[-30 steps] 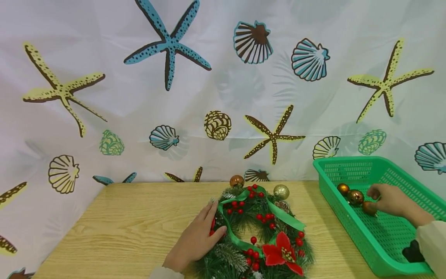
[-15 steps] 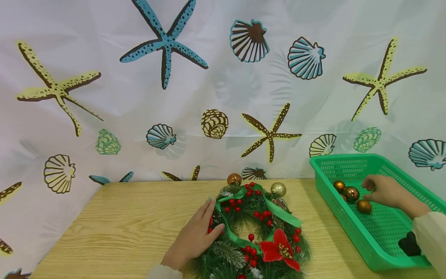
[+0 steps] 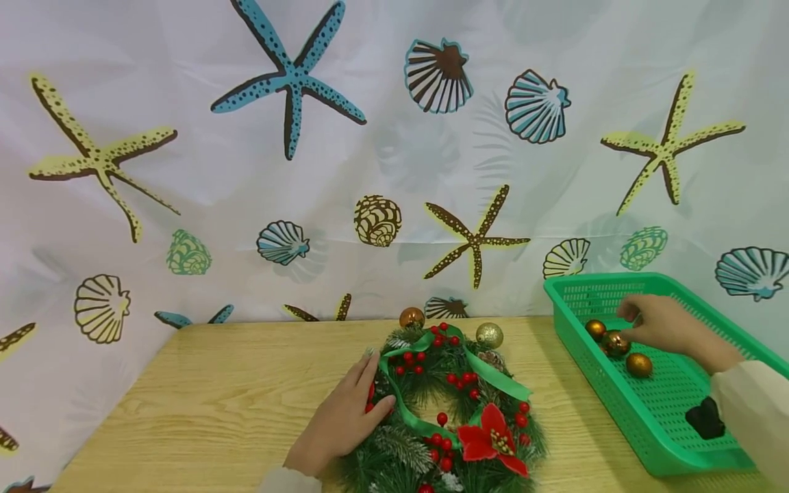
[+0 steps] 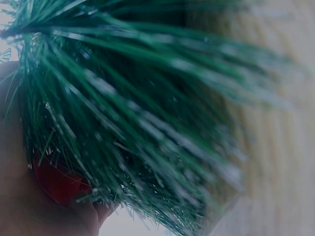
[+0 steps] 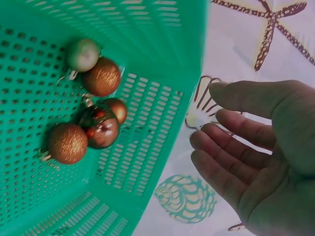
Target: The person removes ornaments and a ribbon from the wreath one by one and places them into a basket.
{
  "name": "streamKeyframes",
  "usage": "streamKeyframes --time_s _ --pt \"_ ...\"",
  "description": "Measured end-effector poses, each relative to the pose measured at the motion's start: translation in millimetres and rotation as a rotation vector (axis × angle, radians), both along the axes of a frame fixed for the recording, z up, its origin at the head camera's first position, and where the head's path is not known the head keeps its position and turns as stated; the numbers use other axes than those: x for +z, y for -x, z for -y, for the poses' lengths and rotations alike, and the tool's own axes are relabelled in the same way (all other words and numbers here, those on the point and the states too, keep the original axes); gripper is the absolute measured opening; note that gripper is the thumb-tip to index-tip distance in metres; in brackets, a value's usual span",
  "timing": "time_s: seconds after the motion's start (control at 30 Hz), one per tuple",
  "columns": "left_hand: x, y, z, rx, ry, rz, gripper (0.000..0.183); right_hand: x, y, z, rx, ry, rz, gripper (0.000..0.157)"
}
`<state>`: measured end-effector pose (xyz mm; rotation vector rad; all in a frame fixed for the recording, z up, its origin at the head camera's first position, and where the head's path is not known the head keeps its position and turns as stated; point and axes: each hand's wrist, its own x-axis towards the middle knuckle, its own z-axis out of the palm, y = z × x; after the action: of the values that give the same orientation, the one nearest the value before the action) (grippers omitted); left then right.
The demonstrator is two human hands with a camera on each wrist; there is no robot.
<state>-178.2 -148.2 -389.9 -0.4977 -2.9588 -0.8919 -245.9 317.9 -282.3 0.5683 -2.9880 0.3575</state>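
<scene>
White cloth (image 3: 246, 171) printed with starfish and shells hangs behind a light wooden table (image 3: 216, 390), where I see a person in pale sleeves. Twelve o'clock points toward the cloth. Leftmost, the person's left hand (image 3: 342, 418) rests at nine o'clock on a green wreath (image 3: 403, 448), fingers straight, thumb spread, nothing visibly grasped. Lying flat at the table's near middle, the wreath carries red berries (image 3: 446, 464). Just beyond it sit a copper ball (image 3: 411, 317) at eleven and a gold ball (image 3: 490, 335) at one; a red flower (image 3: 490, 441) marks its four, and green ribbon (image 3: 495, 376) loops across it. Near the wreath's three o'clock stands a green plastic basket (image 3: 600, 404). Five baubles (image 5: 67, 142), mostly copper, cluster toward the basket's ten o'clock; the right hand (image 3: 668, 325) is held over that side, palm bare, fingers loosely bent around nothing. Toward the basket's five o'clock lies a black object (image 3: 705, 419), too unclear to name.
</scene>
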Motion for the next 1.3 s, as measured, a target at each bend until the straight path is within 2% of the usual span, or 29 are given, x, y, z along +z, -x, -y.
streamKeyframes --time_s 0.23,0.8,1.3 --pt "-2.7 1.0 0.9 0.009 0.011 0.009 0.078 4.7 -0.3 18.6 0.027 0.037 0.024 0.028" --pt "1.5 0.5 1.0 0.006 0.012 -0.006 0.079 14.3 7.6 70.9 0.102 0.058 0.040 0.024" --pt "0.3 0.1 0.7 0.007 0.018 0.003 0.079 0.8 21.9 108.8 0.144 0.080 0.049 0.020"
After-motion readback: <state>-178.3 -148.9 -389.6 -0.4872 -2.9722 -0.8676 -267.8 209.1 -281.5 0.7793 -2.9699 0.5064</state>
